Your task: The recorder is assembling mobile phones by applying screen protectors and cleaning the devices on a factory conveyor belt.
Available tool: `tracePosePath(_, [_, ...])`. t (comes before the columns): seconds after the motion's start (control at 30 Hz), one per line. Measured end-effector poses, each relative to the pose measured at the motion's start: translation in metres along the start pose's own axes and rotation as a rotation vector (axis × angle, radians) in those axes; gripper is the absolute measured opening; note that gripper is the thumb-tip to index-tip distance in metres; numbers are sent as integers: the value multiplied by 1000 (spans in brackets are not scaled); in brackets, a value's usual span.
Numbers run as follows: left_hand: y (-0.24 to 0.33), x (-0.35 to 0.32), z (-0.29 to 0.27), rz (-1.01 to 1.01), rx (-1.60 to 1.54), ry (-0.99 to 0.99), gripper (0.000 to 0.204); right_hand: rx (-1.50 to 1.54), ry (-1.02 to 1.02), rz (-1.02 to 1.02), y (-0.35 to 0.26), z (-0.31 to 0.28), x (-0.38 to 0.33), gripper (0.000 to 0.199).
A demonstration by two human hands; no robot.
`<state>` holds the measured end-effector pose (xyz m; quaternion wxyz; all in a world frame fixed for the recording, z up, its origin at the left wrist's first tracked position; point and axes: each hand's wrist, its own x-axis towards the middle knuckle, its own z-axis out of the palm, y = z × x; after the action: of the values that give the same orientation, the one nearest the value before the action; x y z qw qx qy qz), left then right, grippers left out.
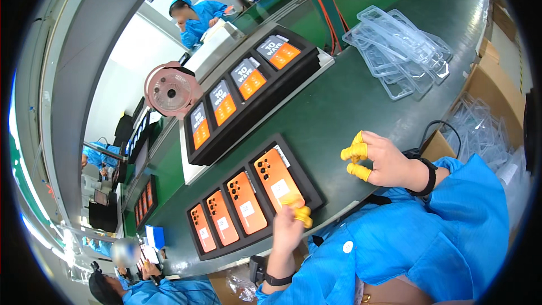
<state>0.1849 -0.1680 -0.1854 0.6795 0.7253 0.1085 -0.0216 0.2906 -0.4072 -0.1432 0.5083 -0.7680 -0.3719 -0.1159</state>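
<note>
Several orange phones (246, 203) lie back up in a row in a black foam tray (197, 243), each with a white label. My left hand (289, 229), with yellow finger cots, is at the lower end of the rightmost phone (278, 179). Its fingertips are blurred over the phone's edge, and I cannot tell whether they grip it. To the right, my right hand (389, 161) hovers above the table near its front edge. Its fingers, also in yellow cots, are bent but apart, with nothing between them.
Beyond lies a black tray (254, 101) of grey-and-orange phone-sized pieces. A pink fan (171, 91) stands left of it. Clear plastic trays (398, 48) are piled at the far right, above a cardboard box (491, 82). Co-workers in blue (200, 20) sit far off and at lower left (164, 291).
</note>
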Motion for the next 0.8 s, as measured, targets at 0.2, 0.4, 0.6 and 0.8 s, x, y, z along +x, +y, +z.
tracePosePath(0.2, [41, 16, 29, 292, -329, 162, 28, -46, 38, -132, -15, -2, 5, 26])
tracePosePath(0.4, [53, 23, 60, 442, -293, 161, 34, 135, -69, -72, -7, 42, 0, 46])
tracePosePath(0.6, [52, 18, 64, 510, -227, 207, 37, 577, -5, 144, -16, 54, 11, 23])
tracePosePath(0.8, [48, 19, 63, 471, -370, 211, 39, 610, 46, 124, -13, 53, 10, 11])
